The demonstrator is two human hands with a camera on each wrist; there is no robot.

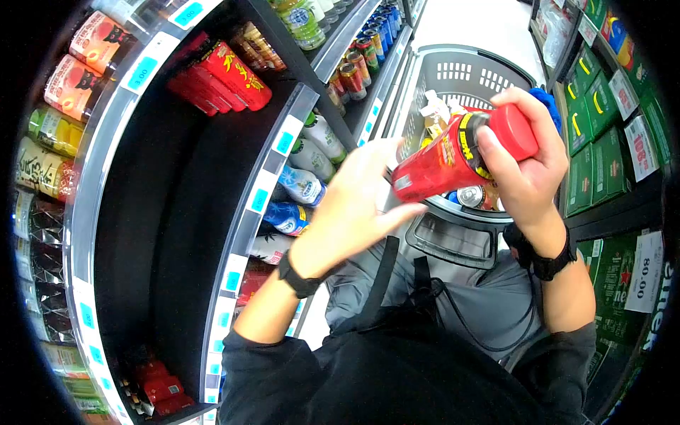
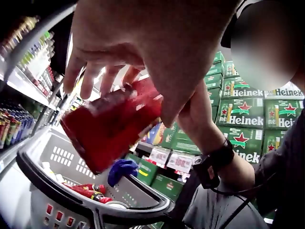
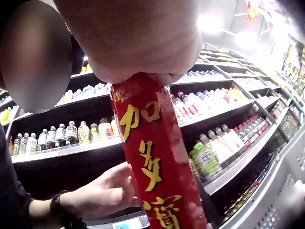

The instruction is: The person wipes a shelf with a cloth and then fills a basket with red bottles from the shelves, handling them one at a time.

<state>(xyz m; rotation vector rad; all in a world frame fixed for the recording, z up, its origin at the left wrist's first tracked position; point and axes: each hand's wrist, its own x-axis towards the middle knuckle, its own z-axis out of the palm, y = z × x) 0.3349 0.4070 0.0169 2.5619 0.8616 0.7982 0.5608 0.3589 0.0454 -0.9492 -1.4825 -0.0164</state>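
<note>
A red bottle with a red cap (image 1: 513, 132) is tilted in front of the body, its base toward the left. The right hand (image 1: 533, 166) grips it around the cap and neck. Beside the base, the left hand (image 1: 347, 205) has its fingers extended and thumb spread; whether it touches the bottle is unclear. In the left wrist view the bottle (image 2: 112, 126) hangs above the basket, below the left hand (image 2: 147, 38). Large yellow characters mark the bottle (image 3: 157, 157) in the right wrist view, with the left hand (image 3: 107, 193) next to it.
A grey basket (image 1: 520, 71) holds red bottles, a can and other items; a blue cloth-like item (image 2: 123, 171) lies at its rim. Drink shelves (image 1: 244, 212) stand on the left, with several red packages (image 1: 237, 78). Green boxes (image 1: 609, 156) are stacked on the right.
</note>
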